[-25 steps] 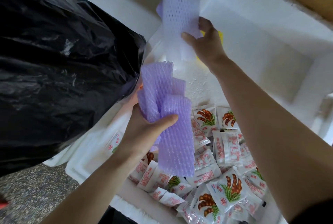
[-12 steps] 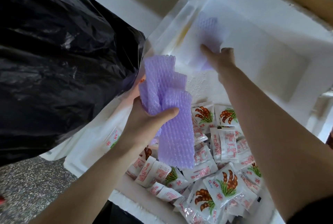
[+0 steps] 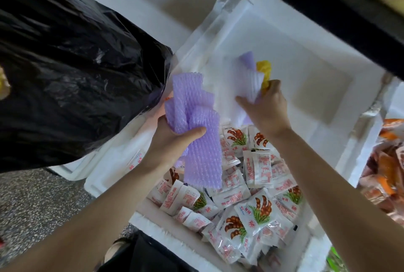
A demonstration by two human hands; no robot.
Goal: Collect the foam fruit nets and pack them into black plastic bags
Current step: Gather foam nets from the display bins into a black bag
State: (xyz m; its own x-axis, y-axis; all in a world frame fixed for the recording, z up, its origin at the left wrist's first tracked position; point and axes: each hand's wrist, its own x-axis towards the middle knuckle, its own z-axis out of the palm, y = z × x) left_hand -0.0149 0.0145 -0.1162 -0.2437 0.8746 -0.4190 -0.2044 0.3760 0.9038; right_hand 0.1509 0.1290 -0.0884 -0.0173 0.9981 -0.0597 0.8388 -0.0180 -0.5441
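Purple and ribbed like mesh, a bunch of foam nets point(image 3: 203, 151) sits in the grasp of the left hand point(image 3: 172, 142). The thumb lies across the front and the fingers curl behind. The longest net hangs below the hand, and shorter ones fan out above it. The top of the bunch lies just beside the edge of the black plastic bag point(image 3: 76, 64), which fills the upper left of the view. Whether the two touch cannot be told.

Further back, the right hand point(image 3: 269, 110) is clenched round a pale net point(image 3: 249, 79) and a yellow net point(image 3: 264, 70), held together. Their upper ends stick out above the fingers, the yellow one on the right. A lilac tip shows at the top of the pale net. This hand is held in front of the far inner wall of the white foam box point(image 3: 317, 57).

The near part of the box is heaped with small white sachets point(image 3: 251, 206), printed in red with a brown and green plant picture. Both forearms reach in over them from below. A speckled grey floor point(image 3: 32, 206) shows at lower left. Orange packets point(image 3: 389, 173) lie outside the box at the right edge.
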